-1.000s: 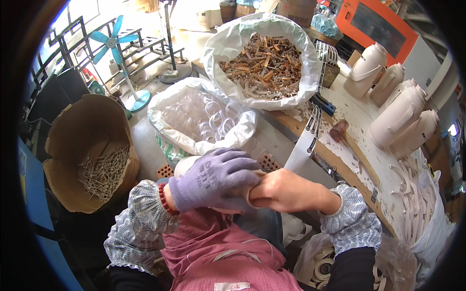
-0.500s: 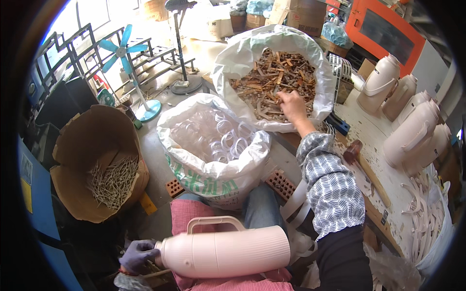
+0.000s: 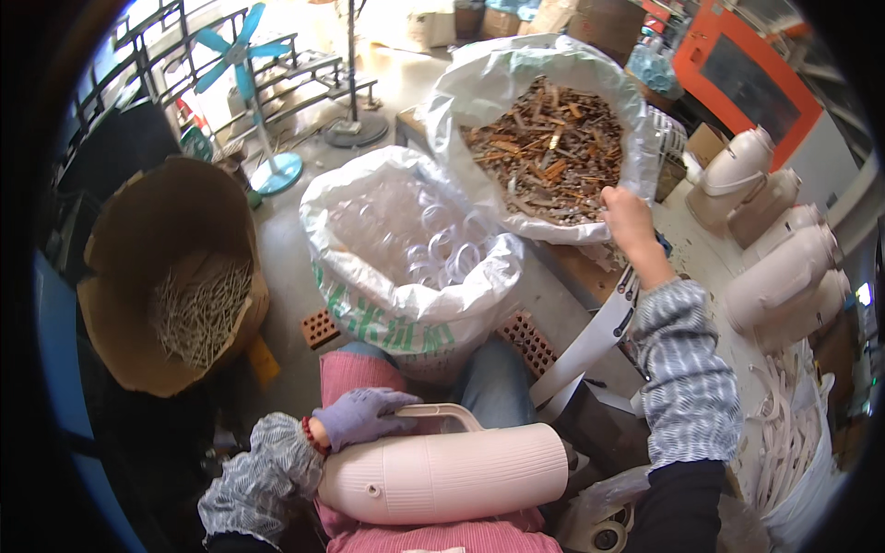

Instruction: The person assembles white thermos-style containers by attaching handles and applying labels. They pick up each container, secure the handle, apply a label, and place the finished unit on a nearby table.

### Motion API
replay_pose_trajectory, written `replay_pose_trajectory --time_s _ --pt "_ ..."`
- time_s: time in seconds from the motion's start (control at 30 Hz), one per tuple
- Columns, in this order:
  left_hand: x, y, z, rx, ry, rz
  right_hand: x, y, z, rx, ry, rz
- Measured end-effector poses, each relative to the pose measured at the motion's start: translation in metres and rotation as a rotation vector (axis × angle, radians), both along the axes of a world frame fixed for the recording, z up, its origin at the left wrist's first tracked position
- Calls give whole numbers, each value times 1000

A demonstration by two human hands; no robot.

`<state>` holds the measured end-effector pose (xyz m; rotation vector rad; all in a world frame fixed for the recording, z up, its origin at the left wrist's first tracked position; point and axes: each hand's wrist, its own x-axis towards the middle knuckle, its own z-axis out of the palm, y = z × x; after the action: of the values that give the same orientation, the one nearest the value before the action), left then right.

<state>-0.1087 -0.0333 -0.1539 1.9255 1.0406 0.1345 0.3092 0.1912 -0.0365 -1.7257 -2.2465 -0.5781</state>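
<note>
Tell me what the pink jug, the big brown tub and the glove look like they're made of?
Jug: likely plastic, matte pale pink with fine moulded ribs.
Tub: looks like cardboard, dull brown with a bent, creased rim.
Glove on the left hand: knitted fabric, purple-grey, with visible weave; any coating can't be told.

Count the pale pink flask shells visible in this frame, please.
5 at least. One flask shell lies across the lap under the gloved left hand; four are clustered on the bench at right. More may be hidden behind them.
</note>
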Motion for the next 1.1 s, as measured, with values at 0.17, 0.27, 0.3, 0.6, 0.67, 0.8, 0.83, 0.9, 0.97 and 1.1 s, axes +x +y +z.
replay_pose_trajectory --time_s 0.17,0.27,0.3,0.6,0.67,0.8,0.83,0.9,0.97,1.1 --pt "26 -4 19 466 -12 99 -117 -125 -18 -926 1100 507" --pt "26 -7 18 768 -16 160 -165 -182 -86 -1238 1239 529" --pt "22 -11 18 818 -6 164 -173 -190 -93 -1324 1293 448" --pt "7 -24 -3 601 -112 127 -188 -218 -95 -297 429 903" --pt "5 -27 -6 427 -209 210 -187 -221 -97 -277 335 878" --pt "-13 -27 -5 -679 -384 318 -189 -228 -105 -293 191 895" --pt "-13 -28 -5 -702 -397 330 -190 -229 -106 -301 186 900" --pt "-14 -29 -5 -746 -423 354 -193 -230 -105 -313 168 910" --pt "-14 -32 -5 -773 -470 369 -196 -230 -104 -321 147 918" --pt "-14 -28 -5 -818 -486 356 -195 -229 -102 -359 131 910"
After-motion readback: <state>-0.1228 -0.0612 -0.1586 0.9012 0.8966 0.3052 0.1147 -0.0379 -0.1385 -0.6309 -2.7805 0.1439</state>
